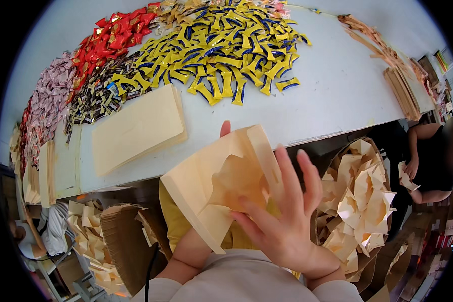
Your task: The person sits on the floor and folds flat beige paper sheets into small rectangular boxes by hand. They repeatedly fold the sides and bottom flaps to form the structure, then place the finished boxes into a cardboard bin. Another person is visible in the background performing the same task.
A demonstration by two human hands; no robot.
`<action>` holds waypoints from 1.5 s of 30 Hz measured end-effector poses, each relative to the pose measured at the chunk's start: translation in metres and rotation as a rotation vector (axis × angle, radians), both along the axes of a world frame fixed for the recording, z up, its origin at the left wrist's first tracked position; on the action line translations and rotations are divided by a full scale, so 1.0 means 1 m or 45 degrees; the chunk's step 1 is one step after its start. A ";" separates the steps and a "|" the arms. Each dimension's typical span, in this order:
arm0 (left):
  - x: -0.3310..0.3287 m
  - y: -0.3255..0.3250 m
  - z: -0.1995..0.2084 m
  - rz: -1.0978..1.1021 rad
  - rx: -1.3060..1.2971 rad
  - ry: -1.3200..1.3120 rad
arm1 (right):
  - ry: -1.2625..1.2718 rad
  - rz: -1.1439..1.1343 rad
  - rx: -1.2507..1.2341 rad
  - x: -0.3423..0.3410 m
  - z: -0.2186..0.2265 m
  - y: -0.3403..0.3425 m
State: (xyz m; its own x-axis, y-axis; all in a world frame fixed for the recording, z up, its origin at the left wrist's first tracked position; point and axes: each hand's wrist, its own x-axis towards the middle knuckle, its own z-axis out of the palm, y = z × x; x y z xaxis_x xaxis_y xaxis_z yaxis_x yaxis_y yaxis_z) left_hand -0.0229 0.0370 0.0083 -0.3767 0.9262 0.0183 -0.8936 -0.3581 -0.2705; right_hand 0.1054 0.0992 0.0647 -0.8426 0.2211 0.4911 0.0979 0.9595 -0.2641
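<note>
An unfolded cream paper box, its mouth open toward me, is held up over my lap at the table's front edge. My left hand grips it from behind. Most of that hand is hidden by the paper; one fingertip sticks up past the top edge. At the box's right side is my right hand, its fingers spread. Two of its fingers reach across the box's inside, and two others point up beside the right panel. Flat cream folded boxes lie in a small stack on the table, just beyond to the left.
Wrapped sweets in yellow, red, dark and pink wrappers heap across the white table. Cartons of opened paper boxes stand right and left. Brown card stacks lie far right. Another person sits right; someone is left.
</note>
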 end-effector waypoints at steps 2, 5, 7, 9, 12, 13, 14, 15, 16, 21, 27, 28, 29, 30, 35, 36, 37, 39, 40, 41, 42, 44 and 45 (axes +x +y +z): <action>0.000 -0.002 -0.005 0.083 -0.004 0.100 | 0.210 -0.039 0.224 0.005 -0.004 -0.005; 0.001 -0.005 -0.013 0.208 -0.028 0.241 | 0.256 0.347 -0.240 0.014 -0.013 -0.007; 0.001 -0.004 -0.016 0.266 -0.030 0.279 | -0.038 0.272 -0.518 0.011 -0.008 -0.017; 0.002 -0.003 -0.018 0.309 -0.039 0.316 | -0.208 0.201 -0.603 0.007 -0.005 -0.024; 0.004 -0.004 -0.013 0.357 -0.048 0.347 | -0.229 0.172 -0.552 0.002 -0.005 -0.030; 0.004 -0.004 -0.013 0.369 -0.051 0.355 | -0.209 0.198 -0.601 0.000 -0.008 -0.029; 0.005 -0.003 -0.013 0.375 -0.045 0.362 | -0.188 0.223 -0.650 -0.002 -0.009 -0.028; 0.005 -0.002 -0.013 0.384 -0.042 0.370 | -0.208 0.232 -0.724 -0.003 -0.009 -0.026; 0.005 -0.003 -0.013 0.391 -0.043 0.385 | -0.229 0.247 -0.801 -0.003 -0.008 -0.025; 0.007 -0.002 -0.013 0.438 -0.038 0.408 | -0.250 0.298 -0.927 -0.003 -0.011 -0.024; 0.009 -0.003 -0.014 0.474 -0.044 0.441 | -0.347 0.254 -0.874 -0.006 -0.009 -0.030; 0.010 -0.003 -0.016 0.481 -0.046 0.441 | -0.358 0.229 -0.841 -0.007 -0.010 -0.032; 0.011 -0.004 -0.017 0.485 -0.048 0.441 | -0.368 0.205 -0.808 -0.007 -0.011 -0.033; 0.011 -0.004 -0.017 0.489 -0.046 0.443 | -0.352 0.199 -0.811 -0.007 -0.012 -0.033; 0.012 -0.003 -0.018 0.505 -0.033 0.433 | -0.298 0.190 -0.769 -0.011 -0.023 -0.027; 0.012 -0.004 -0.018 0.509 -0.032 0.424 | -0.210 0.191 -0.797 -0.012 -0.023 -0.026; 0.012 -0.005 -0.017 0.518 -0.032 0.430 | -0.122 0.198 -0.829 -0.012 -0.021 -0.024; 0.010 -0.009 -0.012 0.537 -0.038 0.435 | 0.107 0.248 -0.753 -0.009 -0.021 -0.021; 0.010 -0.007 -0.013 0.533 -0.033 0.431 | 0.248 0.276 -0.634 -0.007 -0.029 -0.017; 0.009 -0.006 -0.016 0.535 -0.023 0.425 | 0.387 0.305 -0.514 -0.006 -0.034 -0.015; 0.008 -0.005 -0.017 0.527 -0.015 0.418 | 0.433 0.283 -0.499 -0.005 -0.037 -0.016; 0.008 -0.006 -0.018 0.535 -0.014 0.416 | 0.525 0.244 -0.482 0.000 -0.040 -0.022; 0.008 -0.006 -0.019 0.539 -0.018 0.419 | 0.543 0.238 -0.477 0.000 -0.045 -0.022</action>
State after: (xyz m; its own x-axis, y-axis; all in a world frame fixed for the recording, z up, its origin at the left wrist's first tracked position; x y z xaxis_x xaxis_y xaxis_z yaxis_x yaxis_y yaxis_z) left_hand -0.0150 0.0312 -0.0108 -0.6938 0.6953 0.1874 -0.7069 -0.7073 0.0071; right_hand 0.1056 0.0773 0.0196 -0.6295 0.3118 0.7117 -0.2523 0.7843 -0.5668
